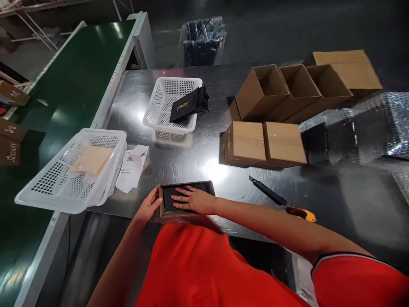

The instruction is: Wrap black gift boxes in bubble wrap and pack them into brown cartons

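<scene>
A small open cardboard box (162, 208) lies at the table's near edge, right in front of my body. Inside it is a flat black item (168, 197), partly covered by my fingers. My left hand (150, 206) grips the box's left end, thumb and fingers at the rim. Fingers spread, my right hand (195, 201) lies flat on the black item. Beyond the box, a white perforated basket (152, 104) holds black pouches (183, 106), the top one with a gold monogram.
White baskets (47, 196) with a pale packet stand left, beside paper slips (131, 168). Brown cartons (249, 143), some open-topped, stand right, near bubble wrap (396, 123). A black cutter (268, 190) and a yellow-orange tool (306, 214) lie near my right forearm. A green conveyor (83, 72) runs left.
</scene>
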`<action>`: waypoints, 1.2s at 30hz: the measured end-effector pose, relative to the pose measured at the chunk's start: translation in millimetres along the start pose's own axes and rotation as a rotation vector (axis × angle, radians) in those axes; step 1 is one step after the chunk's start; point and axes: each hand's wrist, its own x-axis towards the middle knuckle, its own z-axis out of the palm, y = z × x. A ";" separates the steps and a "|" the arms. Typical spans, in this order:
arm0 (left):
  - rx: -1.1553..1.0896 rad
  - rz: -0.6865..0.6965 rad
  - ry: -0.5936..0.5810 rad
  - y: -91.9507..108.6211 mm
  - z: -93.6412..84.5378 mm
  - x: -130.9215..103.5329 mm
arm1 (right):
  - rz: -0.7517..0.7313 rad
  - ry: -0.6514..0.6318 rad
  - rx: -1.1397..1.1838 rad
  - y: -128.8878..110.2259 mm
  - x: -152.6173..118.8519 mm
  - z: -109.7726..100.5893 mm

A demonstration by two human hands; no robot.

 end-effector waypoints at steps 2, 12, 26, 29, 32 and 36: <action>-0.079 0.014 -0.128 -3.8 3.9 4.3 | -0.025 0.015 0.026 3.4 -5.4 3.0; -0.224 -0.142 0.006 -19.8 36.5 32.1 | 0.031 0.081 0.183 -2.6 2.3 -0.6; 1.012 0.664 0.280 -37.6 17.5 25.5 | 0.734 0.657 1.480 20.0 -74.5 33.7; 1.077 1.084 -0.157 -28.7 16.5 34.2 | 0.773 0.689 1.515 12.0 -58.1 42.0; 1.094 1.282 -0.859 1.4 30.7 48.6 | 0.784 0.722 1.482 8.1 -47.8 42.1; 1.067 1.071 -0.979 27.4 47.9 60.3 | 0.817 0.708 1.497 12.4 -48.5 35.3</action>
